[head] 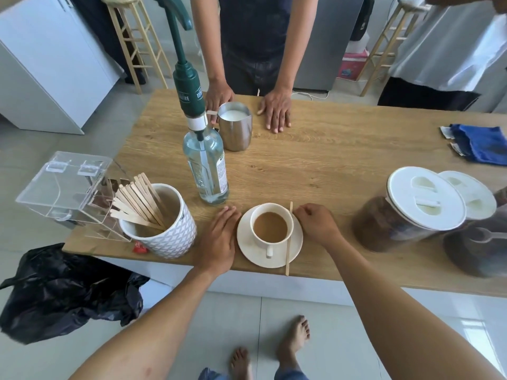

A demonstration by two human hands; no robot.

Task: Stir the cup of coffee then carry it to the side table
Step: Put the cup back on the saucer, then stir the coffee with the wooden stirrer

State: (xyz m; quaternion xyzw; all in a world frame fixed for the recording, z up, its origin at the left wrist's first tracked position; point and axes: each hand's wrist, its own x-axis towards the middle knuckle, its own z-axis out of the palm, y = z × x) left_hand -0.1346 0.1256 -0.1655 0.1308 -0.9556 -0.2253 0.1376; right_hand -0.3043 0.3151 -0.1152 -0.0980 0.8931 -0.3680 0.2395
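Nearest the wearer, at the front edge of the light wooden table (343,165), the left hand (219,239) lies flat with fingers together and nothing in it, palm down just beside the left rim of the round white saucer (247,242), touching or nearly touching it. The right hand (315,224) sits at the saucer's right rim, fingers loosely curled; whether they pinch anything cannot be told, though the fingertips are close to the top of the thin wooden stir stick (288,242). Between the two hands stands the white ceramic cup of milky brown coffee (270,227), centred on the saucer, its small handle pointing toward the wearer. The stick's long axis runs near to far along the cup's right side, its near end overhanging the saucer toward the table edge and its far end by the right hand, so the right hand is the nearer one to lift it and stir, judging by position. Left of the cup is a white patterned mug full of wooden sticks (162,229), and beyond it a clear glass bottle with a green pump (205,165). Farther still, a steel jug of milk (236,127) stands by another person's hands, and lidded jars of dark grounds (406,212) sit well apart to the right
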